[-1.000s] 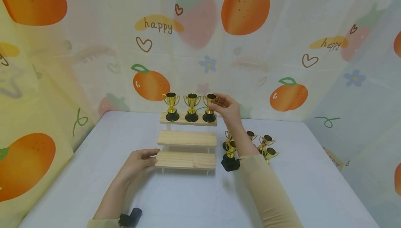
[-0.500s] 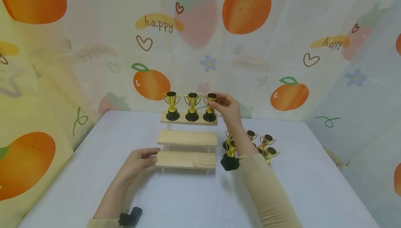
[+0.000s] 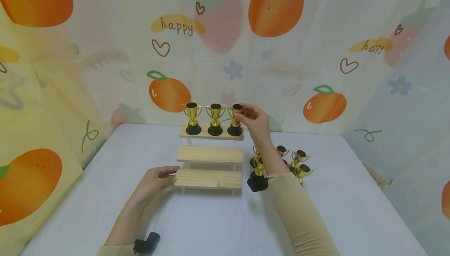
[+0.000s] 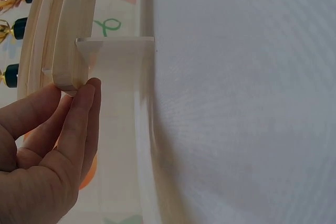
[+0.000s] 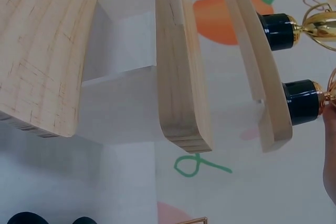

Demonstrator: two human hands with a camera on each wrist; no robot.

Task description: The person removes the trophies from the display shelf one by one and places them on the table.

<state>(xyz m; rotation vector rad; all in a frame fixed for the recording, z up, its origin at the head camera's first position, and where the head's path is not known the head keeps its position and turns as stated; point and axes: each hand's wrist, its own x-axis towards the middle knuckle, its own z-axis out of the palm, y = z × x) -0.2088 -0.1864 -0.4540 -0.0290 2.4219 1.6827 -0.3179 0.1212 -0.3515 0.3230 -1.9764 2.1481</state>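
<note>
A three-tier wooden display stand [image 3: 209, 178] on clear supports stands mid-table. My left hand [image 3: 152, 181] pinches the left end of its lowest board; in the left wrist view the thumb and fingers lie on either side of the board end [image 4: 71, 72]. Three small gold trophies with black bases line the top board: a left trophy [image 3: 193, 130], a middle trophy [image 3: 215, 131] and a right trophy [image 3: 234, 131]. My right hand [image 3: 258, 125] grips the right trophy by its cup and handle. That trophy's base [image 5: 302, 102] rests upright on the board in the right wrist view.
Several more trophies stand right of the stand, partly hidden behind my right forearm; the nearest trophy [image 3: 258, 181] has an angular black base. A white cloth covers the table [image 3: 197, 224]. A fruit-print curtain [image 3: 218, 68] hangs behind and at both sides.
The head view shifts very slightly. Both hands keep their places, the right one at the right trophy and the left one at the lowest board.
</note>
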